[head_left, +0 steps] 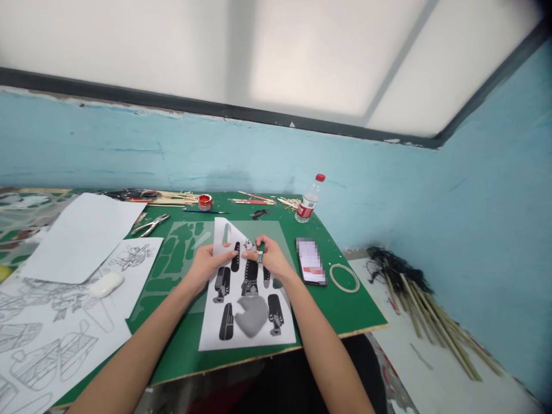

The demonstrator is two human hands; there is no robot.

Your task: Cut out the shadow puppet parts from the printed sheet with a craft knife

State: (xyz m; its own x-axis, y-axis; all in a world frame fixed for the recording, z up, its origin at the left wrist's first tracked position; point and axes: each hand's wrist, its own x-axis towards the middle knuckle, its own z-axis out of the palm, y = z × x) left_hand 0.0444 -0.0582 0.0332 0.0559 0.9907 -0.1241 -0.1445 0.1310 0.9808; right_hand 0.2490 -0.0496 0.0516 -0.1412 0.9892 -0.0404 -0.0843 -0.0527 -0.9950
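Note:
A white paper sheet [254, 342] printed with black and grey figure parts is held slightly raised over the green table. Gaps are cut in it near its top left and its right side, where green shows through. My left hand [203, 265] pinches the sheet at its left, thumb on top beside a narrow black printed shape [235, 257]. From the right, my right hand [272, 260] grips it, thumb pointing in toward the left thumb. A grey band sits on a right finger. The fingers under the paper are hidden.
Behind the sheet lies a translucent cut-out sheet [172, 287]. Pliers [150, 225], a red paint jar [205, 202], a brush [207, 211], a bottle [307, 204], a phone [311, 261] and a ring [344, 278] surround it. Drawings [52, 333] cover the left; bamboo sticks [444, 328] lie right.

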